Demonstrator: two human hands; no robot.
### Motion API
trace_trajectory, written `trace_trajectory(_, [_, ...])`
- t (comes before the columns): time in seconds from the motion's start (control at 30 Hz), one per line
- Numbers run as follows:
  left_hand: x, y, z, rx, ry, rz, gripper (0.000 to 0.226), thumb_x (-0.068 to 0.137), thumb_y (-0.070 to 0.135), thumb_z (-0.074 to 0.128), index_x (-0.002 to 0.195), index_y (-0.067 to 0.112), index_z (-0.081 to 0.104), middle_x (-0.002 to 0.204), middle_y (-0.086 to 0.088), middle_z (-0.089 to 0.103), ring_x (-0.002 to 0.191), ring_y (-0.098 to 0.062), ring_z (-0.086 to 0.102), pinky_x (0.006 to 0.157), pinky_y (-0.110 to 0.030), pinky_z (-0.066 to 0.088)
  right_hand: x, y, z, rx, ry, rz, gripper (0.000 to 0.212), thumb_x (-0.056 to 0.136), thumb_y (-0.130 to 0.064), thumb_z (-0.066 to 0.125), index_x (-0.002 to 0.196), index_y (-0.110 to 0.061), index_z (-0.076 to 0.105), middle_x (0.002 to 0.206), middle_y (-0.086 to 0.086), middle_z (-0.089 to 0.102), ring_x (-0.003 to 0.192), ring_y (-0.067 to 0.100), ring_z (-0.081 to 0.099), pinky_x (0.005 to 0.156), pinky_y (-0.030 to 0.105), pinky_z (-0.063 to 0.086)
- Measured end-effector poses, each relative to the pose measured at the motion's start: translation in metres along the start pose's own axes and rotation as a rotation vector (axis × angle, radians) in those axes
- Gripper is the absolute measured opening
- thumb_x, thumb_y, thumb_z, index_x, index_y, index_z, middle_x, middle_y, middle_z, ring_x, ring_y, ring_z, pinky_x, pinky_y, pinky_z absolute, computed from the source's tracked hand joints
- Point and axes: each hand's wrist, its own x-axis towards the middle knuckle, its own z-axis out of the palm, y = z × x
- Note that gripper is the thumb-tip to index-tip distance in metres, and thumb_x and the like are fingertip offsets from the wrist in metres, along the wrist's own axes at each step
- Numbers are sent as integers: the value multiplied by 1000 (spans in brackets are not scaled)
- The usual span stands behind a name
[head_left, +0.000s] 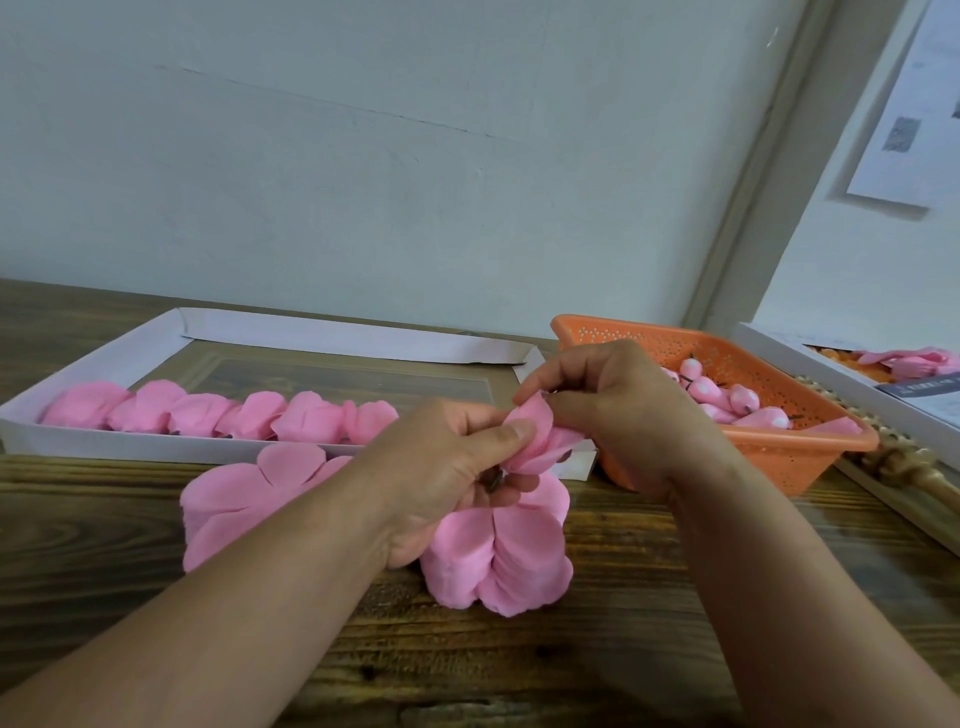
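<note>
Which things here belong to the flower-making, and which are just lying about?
In use: left hand, right hand, pink fabric petal both pinch, pink petal stack, orange perforated plastic basket of buds, white cardboard tray of blooms.
Lying about: white box at right, wooden beaded piece, printed wall sheet.

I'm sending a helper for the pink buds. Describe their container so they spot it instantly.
On the wooden table, look right of the long white tray of pink petals. The orange basket sits behind the right hand; it alone is perforated plastic, holding rounded pink buds.
</note>
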Motion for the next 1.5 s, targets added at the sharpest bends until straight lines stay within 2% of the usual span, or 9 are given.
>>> trace_trajectory(0.07, [0, 0, 0, -12, -4, -11, 24, 82, 15, 64, 102, 4, 71, 85, -8, 72, 70, -10, 67, 61, -19, 52, 0, 0, 1, -28, -17, 10, 28, 76, 16, 50, 76, -4, 69, 79, 22, 70, 89, -12, 44, 80, 21, 41])
trace_trajectory(0.2, [0, 1, 1, 38, 26, -3, 19, 83, 6, 66, 101, 3, 71, 93, -14, 73, 74, -13, 66, 63, -20, 52, -2, -1, 3, -13, -15, 5, 28, 74, 18, 49, 76, -2, 69, 85, 28, 68, 85, -17, 30, 59, 14, 48])
trace_trajectory(0.3, [0, 1, 1, 43, 48, -8, 19, 86, 5, 64, 103, 4, 71, 98, -15, 73, 82, -17, 67, 68, -23, 53, 0, 0, 1, -20, -23, 8, 28, 78, 15, 49, 80, -2, 70, 77, 21, 70, 92, -4, 53, 67, 29, 46])
trace_trajectory(0.37, [0, 2, 1, -18, 54, -22, 17, 85, 5, 65, 100, 3, 71, 90, -12, 73, 76, -16, 68, 64, -20, 54, 0, -1, -3, -54, -15, -20, 23, 83, 4, 53, 86, -11, 71, 72, 7, 67, 70, 20, 67, 54, 33, 48])
trace_trajectory(0.6, [0, 7, -3, -272, -3, -100, 9, 78, 2, 64, 83, 1, 72, 75, -10, 70, 65, -13, 67, 57, -20, 55, -10, -9, -21, -240, -306, -272, 38, 67, -14, 71, 105, -21, 66, 138, -4, 49, 131, 1, 38, 112, 25, 23])
trace_trajectory(0.8, [-2, 7, -4, -305, -78, -105, 32, 63, 8, 71, 94, 2, 76, 86, -10, 71, 73, -13, 68, 68, -22, 57, -5, -6, -15, -259, -180, -181, 16, 73, -8, 76, 82, -19, 69, 127, -12, 55, 121, -3, 47, 107, 25, 30])
trace_trajectory(1.1, [-3, 10, -1, -389, -93, -88, 21, 89, -1, 53, 103, 0, 68, 88, -11, 71, 74, -14, 69, 72, -23, 57, -3, -3, -7, -174, -29, -277, 12, 81, 6, 63, 71, 3, 59, 107, 3, 63, 100, 14, 59, 81, 18, 45])
trace_trajectory(1.4, [-6, 13, 0, -402, -145, -61, 35, 75, 10, 58, 108, 0, 66, 87, -10, 71, 73, -13, 69, 68, -21, 58, 2, 1, -2, -116, 66, -265, 7, 71, -12, 57, 65, -10, 55, 87, 0, 63, 82, 13, 58, 73, 25, 43])
trace_trajectory(1.5, [-7, 13, 2, -403, -163, -85, 29, 82, 1, 58, 110, -2, 66, 82, -9, 70, 70, -13, 68, 66, -20, 57, -1, 0, -5, -56, 4, -270, 12, 68, -8, 59, 75, -17, 59, 98, -1, 65, 96, 15, 60, 78, 27, 48])
